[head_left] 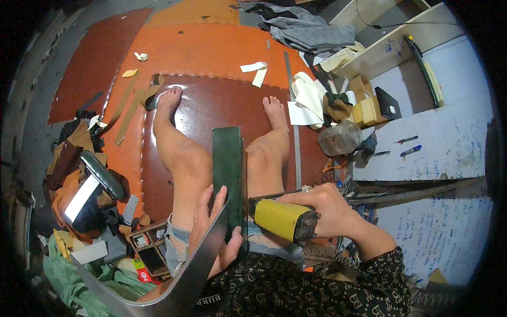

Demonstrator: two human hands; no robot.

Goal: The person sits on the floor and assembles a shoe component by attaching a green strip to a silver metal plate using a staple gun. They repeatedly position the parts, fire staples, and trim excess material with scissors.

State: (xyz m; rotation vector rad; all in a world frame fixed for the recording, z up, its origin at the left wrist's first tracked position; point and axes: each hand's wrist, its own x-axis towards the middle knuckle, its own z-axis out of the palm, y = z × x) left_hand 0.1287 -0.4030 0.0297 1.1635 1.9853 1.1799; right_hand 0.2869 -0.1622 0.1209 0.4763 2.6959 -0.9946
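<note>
Between my knees stands a long, narrow dark green covered panel [226,174]. Its side edge faces the tool on the right. My left hand [203,227] grips the lower part of the panel, fingers on its left side and thumb across its near face. A bent, shiny metal strip [185,280] curves up in front of that hand and hides part of it. My right hand [330,208] is wrapped around a yellow-and-black staple gun [280,219]. The gun's nose lies close to the panel's right edge; whether they touch, I cannot tell.
Orange and brown sheeting [211,53] covers the floor. White material scraps [306,100], a steel ruler [297,158] and a clear jar [339,138] lie to the right. Marker pens [411,150] rest on a written-on white board. A wooden box [153,253] and cloth are at left.
</note>
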